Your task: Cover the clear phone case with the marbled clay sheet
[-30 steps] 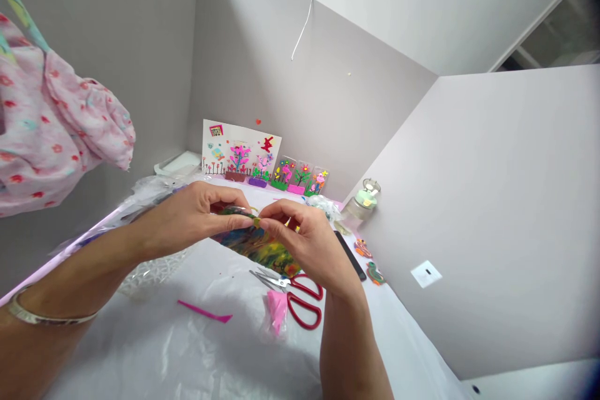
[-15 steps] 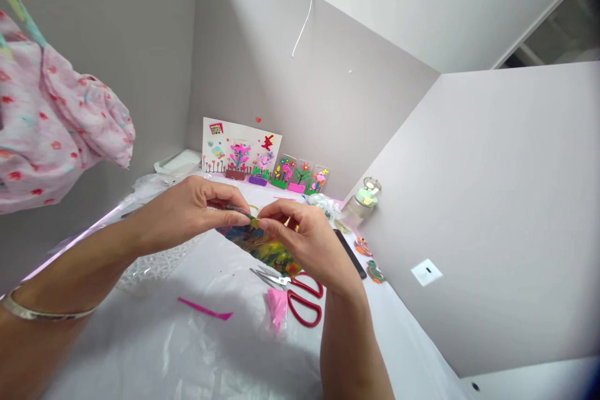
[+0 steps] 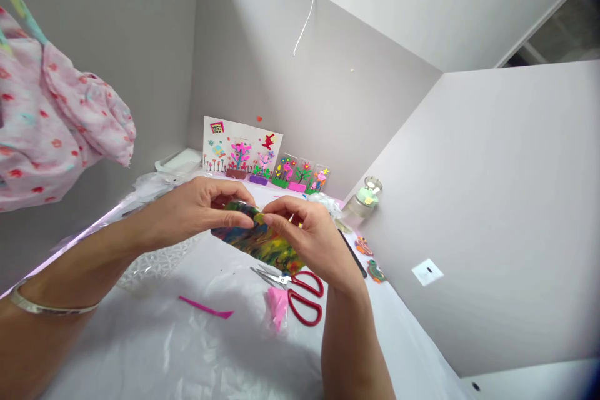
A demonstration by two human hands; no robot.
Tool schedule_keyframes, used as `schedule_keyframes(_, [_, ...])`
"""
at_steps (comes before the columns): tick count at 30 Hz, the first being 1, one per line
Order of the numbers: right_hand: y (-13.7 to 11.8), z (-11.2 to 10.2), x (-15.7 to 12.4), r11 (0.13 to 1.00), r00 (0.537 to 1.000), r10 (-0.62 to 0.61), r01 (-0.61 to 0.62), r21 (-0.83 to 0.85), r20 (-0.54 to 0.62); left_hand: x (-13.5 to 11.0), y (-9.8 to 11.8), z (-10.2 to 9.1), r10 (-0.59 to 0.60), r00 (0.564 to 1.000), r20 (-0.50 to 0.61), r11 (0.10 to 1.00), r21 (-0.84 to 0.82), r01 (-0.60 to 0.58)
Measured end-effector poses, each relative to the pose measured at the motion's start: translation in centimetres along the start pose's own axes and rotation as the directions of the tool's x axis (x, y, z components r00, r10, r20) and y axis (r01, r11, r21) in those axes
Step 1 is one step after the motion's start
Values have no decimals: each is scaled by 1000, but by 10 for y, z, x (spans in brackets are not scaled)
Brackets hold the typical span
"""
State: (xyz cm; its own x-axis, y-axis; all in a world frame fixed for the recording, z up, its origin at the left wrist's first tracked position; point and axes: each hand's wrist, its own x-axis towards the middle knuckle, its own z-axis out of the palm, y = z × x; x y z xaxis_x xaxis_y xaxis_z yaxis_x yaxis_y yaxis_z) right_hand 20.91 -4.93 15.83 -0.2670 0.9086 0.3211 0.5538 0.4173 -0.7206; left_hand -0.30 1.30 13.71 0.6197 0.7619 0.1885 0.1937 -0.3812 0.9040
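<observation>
My left hand (image 3: 187, 215) is closed, its thumb and fingers pinching a small dark green, multicoloured piece (image 3: 241, 207) with a shiny edge. Close beside it, my right hand (image 3: 304, 234) pinches a yellow-green bit (image 3: 258, 218) at the end of that piece. It looks like modelling clay, though the fingers cover part of it. Below both hands lies a flat board (image 3: 262, 249) swirled with blue, green, yellow and red. Red-handled scissors (image 3: 304, 300) rest partly opened just in front of the board. Touching their handles is a pink lump in clear plastic (image 3: 278, 307).
A magenta strip (image 3: 206, 307) lies on the white table cover (image 3: 187, 356). Decorated flower panels (image 3: 285, 172) stand along the back wall. To the right are a bottle (image 3: 363, 203), a dark phone-like slab (image 3: 354, 253) and two clay figures (image 3: 375, 271). Patterned cloth (image 3: 70, 119) hangs at left.
The small piece has tilted up between my fingers and shows more of its dark multicoloured face. More of the swirled board is visible beneath. Both hands stay nearly in place.
</observation>
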Motion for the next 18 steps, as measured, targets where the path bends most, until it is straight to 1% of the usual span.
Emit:
schedule_keyframes(3, [0, 0, 1, 1000, 1000, -11, 11, 23, 9, 3, -2, 3, -20, 1000, 12, 1000, -8, 20])
schedule_keyframes(7, [2, -1, 3, 999, 997, -16, 14, 39, 72, 2, 0, 7, -44, 999, -1, 999, -3, 44])
schedule_keyframes(9, [5, -1, 5, 998, 995, -15, 9, 61, 100, 2, 0, 7, -30, 1000, -3, 999, 13, 30])
schedule_keyframes(13, [14, 2, 10, 984, 988, -4, -24, 177, 156, 2, 0, 5, 29, 999, 14, 996, 88, -30])
schedule_keyframes(18, [19, 7, 13, 958, 985, 12, -60, 280, 171, 3, -2, 4, 33, 999, 23, 995, 90, -35])
